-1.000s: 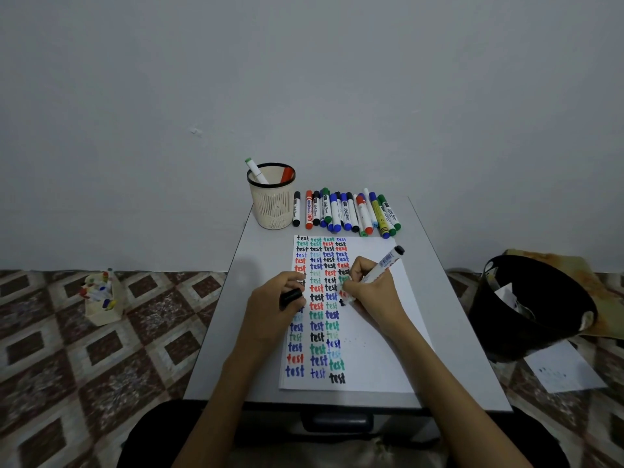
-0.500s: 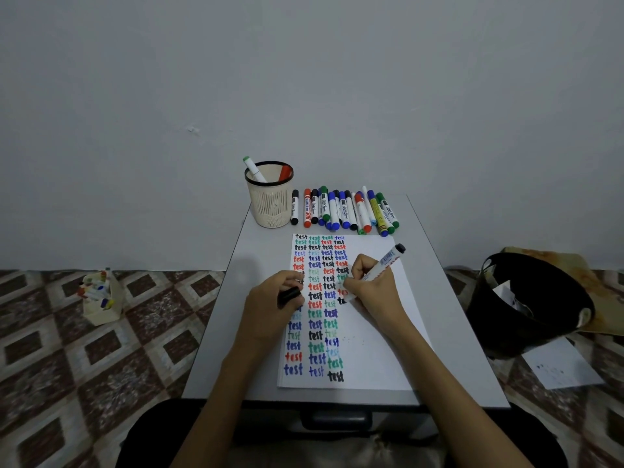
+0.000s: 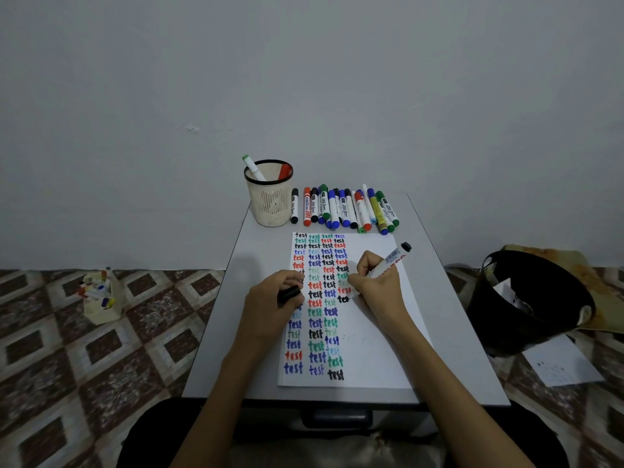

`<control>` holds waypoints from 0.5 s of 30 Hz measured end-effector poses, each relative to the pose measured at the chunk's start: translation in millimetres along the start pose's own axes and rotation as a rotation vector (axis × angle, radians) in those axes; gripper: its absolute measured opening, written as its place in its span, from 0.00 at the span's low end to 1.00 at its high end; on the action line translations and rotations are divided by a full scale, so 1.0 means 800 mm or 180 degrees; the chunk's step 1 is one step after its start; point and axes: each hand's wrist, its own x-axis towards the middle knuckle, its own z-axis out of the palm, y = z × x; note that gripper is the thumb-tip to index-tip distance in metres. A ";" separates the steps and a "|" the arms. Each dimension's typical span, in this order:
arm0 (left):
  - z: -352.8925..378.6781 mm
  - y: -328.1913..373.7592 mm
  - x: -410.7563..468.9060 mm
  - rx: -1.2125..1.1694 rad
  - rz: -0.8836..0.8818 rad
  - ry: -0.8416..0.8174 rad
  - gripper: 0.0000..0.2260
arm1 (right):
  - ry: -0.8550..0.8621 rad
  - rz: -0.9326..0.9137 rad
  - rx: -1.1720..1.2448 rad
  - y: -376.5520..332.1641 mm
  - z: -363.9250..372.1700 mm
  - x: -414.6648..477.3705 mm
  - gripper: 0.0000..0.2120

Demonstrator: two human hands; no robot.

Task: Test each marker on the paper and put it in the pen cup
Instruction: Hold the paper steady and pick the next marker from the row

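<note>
Two hands work on the paper (image 3: 378,349) as before, but the right hand (image 3: 374,285) has slid a little rightward, and the black word at its tip now reads "tes". Its grip is closed round one black marker (image 3: 391,260), tip on the paper at the foot of the fourth of four columns of "test". The left hand (image 3: 270,305) rests on the first column, its grip holding one black cap (image 3: 288,294). One cup (image 3: 270,204) stands at the far end of the bench (image 3: 439,332) with two markers inside, one green-capped (image 3: 253,168), one red (image 3: 284,171). Beside it lies a row of markers (image 3: 344,209), more than a dozen, overlapping too much to count exactly. On the floor, one black bucket (image 3: 526,298) holds paper scraps.
</note>
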 end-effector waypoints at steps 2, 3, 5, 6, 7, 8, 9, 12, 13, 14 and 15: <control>0.000 0.001 0.000 -0.0015 0.0003 0.0013 0.12 | 0.0109 -0.0017 -0.0031 0.003 0.000 0.001 0.16; 0.000 0.001 0.000 -0.0030 -0.0008 0.0020 0.12 | 0.0120 0.0000 -0.0044 0.005 0.001 0.001 0.15; 0.000 0.002 -0.001 -0.0067 -0.0035 0.0016 0.11 | 0.0113 0.0043 -0.0013 0.007 0.003 0.001 0.15; 0.000 0.002 -0.001 -0.0090 -0.0041 0.0021 0.11 | 0.0123 0.0046 0.0019 0.007 0.003 0.001 0.15; 0.000 0.002 -0.001 -0.0115 -0.0047 0.0034 0.11 | 0.0134 0.0031 0.0048 0.006 0.002 0.001 0.14; 0.000 0.003 -0.001 -0.0142 -0.0057 0.0047 0.11 | 0.0133 0.0011 0.0069 0.005 0.002 0.001 0.14; 0.000 0.003 -0.001 -0.0165 -0.0065 0.0052 0.11 | 0.0115 -0.0005 0.0075 0.004 0.002 0.000 0.15; -0.001 0.003 -0.001 -0.0187 -0.0063 0.0035 0.10 | 0.0030 -0.0027 0.0054 0.004 0.002 -0.001 0.15; -0.001 0.003 -0.002 -0.0181 -0.0059 0.0025 0.09 | -0.0001 -0.0004 0.0056 0.004 0.002 0.000 0.15; -0.002 0.003 -0.002 -0.0175 -0.0057 0.0017 0.08 | -0.0050 0.0024 0.0072 0.004 0.002 0.000 0.15; -0.002 0.004 -0.002 -0.0172 -0.0055 0.0010 0.07 | -0.0091 0.0053 0.0085 0.004 0.002 0.001 0.15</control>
